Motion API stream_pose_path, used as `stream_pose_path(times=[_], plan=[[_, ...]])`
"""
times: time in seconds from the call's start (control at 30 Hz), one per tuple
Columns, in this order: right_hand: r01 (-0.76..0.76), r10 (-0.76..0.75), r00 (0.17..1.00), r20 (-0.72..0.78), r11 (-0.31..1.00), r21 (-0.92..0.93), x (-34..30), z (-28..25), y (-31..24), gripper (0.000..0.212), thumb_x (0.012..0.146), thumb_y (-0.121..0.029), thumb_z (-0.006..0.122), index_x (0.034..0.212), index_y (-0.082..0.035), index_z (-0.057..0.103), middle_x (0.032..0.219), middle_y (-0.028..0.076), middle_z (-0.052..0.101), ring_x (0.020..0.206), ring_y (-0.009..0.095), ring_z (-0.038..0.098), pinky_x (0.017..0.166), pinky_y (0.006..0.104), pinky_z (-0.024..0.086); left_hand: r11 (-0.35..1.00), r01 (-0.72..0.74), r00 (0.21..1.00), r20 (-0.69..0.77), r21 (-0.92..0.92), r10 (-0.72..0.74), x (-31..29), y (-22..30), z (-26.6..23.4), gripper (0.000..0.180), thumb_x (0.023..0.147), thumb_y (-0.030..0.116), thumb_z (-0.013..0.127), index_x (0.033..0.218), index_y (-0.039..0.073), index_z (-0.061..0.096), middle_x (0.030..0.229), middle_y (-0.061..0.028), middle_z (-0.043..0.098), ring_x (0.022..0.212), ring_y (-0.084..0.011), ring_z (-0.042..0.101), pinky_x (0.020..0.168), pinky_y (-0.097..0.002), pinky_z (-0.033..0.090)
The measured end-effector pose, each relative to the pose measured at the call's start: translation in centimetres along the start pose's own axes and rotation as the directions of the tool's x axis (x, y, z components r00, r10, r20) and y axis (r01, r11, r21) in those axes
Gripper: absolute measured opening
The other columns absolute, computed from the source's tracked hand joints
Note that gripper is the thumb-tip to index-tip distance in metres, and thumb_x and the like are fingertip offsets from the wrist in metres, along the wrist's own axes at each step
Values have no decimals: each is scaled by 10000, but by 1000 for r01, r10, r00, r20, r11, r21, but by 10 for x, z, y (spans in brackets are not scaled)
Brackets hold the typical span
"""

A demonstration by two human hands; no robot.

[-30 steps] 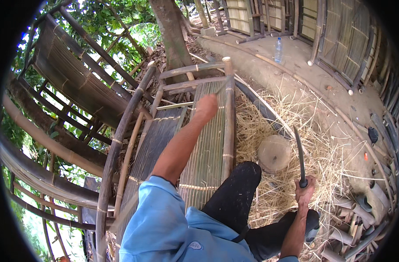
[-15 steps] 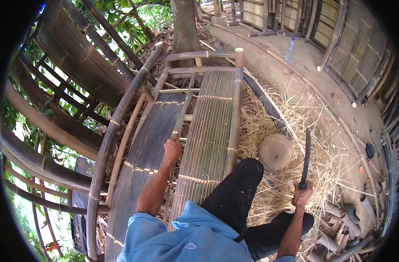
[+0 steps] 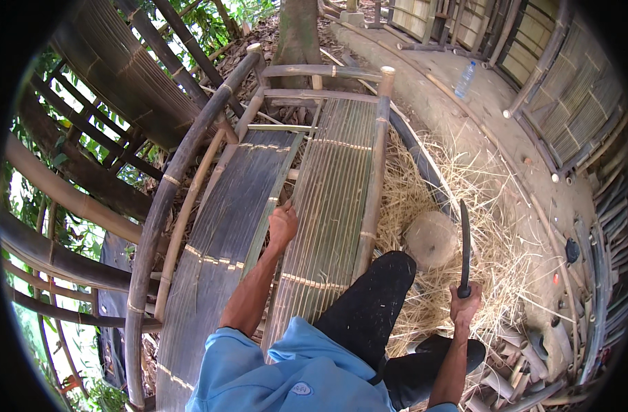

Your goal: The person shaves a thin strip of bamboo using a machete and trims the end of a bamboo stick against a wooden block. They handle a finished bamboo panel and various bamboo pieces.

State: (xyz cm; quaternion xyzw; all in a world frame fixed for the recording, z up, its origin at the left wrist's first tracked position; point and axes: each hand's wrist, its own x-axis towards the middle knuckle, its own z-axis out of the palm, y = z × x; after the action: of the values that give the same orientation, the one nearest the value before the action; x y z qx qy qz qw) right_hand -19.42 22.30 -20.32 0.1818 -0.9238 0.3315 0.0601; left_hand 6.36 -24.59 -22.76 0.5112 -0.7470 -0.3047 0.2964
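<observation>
Shifted slightly rightward since the earlier frame, the left hand [image 3: 283,223] is now placed over the long bench framed in round brown bamboo poles [image 3: 378,172], at the narrow gap between its two slatted parts. Its fingers are curled; whether a slat is gripped cannot be told. By the right hand [image 3: 466,302], well to the right of the bench, a long curved knife with a dark blade [image 3: 466,240] is firmly gripped by its handle, its tip pointed away from the body. On the bench's left side a dark grey panel of thin bamboo slats [image 3: 238,199] is laid, edged by a green slat [image 3: 279,185]; on its right side a green-brown slatted panel [image 3: 334,192] is set. Both are crossed by pale bindings, so most of the bench's surface is judged to be done, while the gap at its middle is left uncovered. Pale, straw-like shavings [image 3: 492,226] are strewn right of the bench.
</observation>
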Motion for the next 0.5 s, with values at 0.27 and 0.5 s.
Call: stream_pose_path(times=[0.27,0.5], plan=[[131,-131,991,-24,991,-9,-5,12,-6,394,717,-130,874,953,11,592,896,144,545,791,329,570,744,455,462,995,-9,997,71,-97,15,17,17,7,361,900,142,534,1182,-19,690,836,-339,656,825,-472,683,712,-504,538],[112,-110,993,32,991,-73,-9,7,-11,400,729,-175,867,947,26,597,904,158,537,789,338,563,739,453,459,990,7,1000,14,139,-9,44,-20,37,349,852,153,557,1146,56,719,971,-309,680,909,-490,666,787,-549,539]])
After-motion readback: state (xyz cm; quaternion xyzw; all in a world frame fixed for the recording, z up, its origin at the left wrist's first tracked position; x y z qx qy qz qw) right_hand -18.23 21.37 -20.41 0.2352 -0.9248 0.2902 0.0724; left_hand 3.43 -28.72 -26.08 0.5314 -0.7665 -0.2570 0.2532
